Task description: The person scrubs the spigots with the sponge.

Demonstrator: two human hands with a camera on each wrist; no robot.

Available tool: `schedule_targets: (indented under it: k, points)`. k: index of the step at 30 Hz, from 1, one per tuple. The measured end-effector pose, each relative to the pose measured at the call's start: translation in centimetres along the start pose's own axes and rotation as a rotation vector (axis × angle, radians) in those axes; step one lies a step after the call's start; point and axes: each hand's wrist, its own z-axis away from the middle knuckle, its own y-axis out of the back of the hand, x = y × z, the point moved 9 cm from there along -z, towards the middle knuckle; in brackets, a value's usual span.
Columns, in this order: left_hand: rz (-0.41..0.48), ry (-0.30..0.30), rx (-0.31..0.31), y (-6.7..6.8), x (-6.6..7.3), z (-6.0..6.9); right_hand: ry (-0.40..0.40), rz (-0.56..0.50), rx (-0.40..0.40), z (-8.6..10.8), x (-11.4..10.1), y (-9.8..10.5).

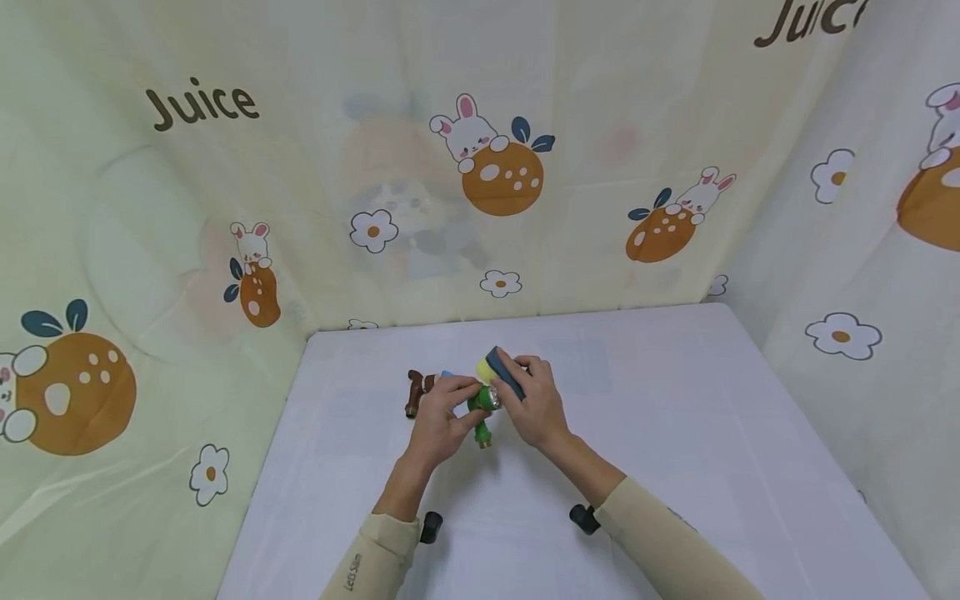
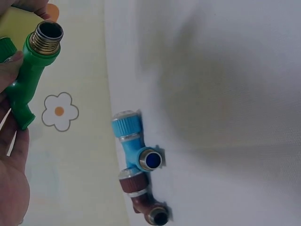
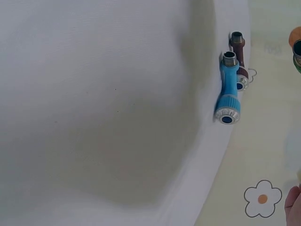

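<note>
The left hand [image 1: 438, 421] grips the green tap [image 1: 481, 402] beside the right hand [image 1: 540, 406], which holds a sponge [image 1: 506, 373].

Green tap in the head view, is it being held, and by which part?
Yes, the left hand holds the green tap by its body, beside the cap; its threaded end sticks out uncovered.

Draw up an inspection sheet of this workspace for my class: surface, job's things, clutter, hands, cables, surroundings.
Surface: pale tabletop.
Job's things: green tap and blue-and-yellow sponge, both held; blue tap and brown tap lying close together on the tabletop.
Clutter: nothing seen.
Hands: left hand grips the green tap; right hand holds the sponge.
Cables: nothing seen.
Surroundings: pale sheets with rabbit, fruit and flower prints.
</note>
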Motion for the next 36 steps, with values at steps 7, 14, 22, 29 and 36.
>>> schedule_targets:
  k: [7,14,22,29,36]
  points:
    - [0.011,-0.012,-0.013,-0.2,0.0,0.1,-0.05,-0.036,-0.035,0.2,0.8,-0.2]
    - [0.046,-0.006,-0.019,-0.1,0.0,0.1,-0.093,-0.055,-0.054,0.4,1.3,-0.3]
    - [0.098,0.076,-0.035,-0.2,-0.9,0.0,-0.104,-0.05,-0.055,0.3,1.3,-0.2]
    - [0.111,0.104,-0.023,0.0,-1.0,0.0,-0.118,-0.045,-0.06,0.3,1.5,-0.3]
    - [0.13,0.089,0.017,0.4,-0.8,0.0,-0.12,-0.04,-0.055,0.4,1.8,-0.1]
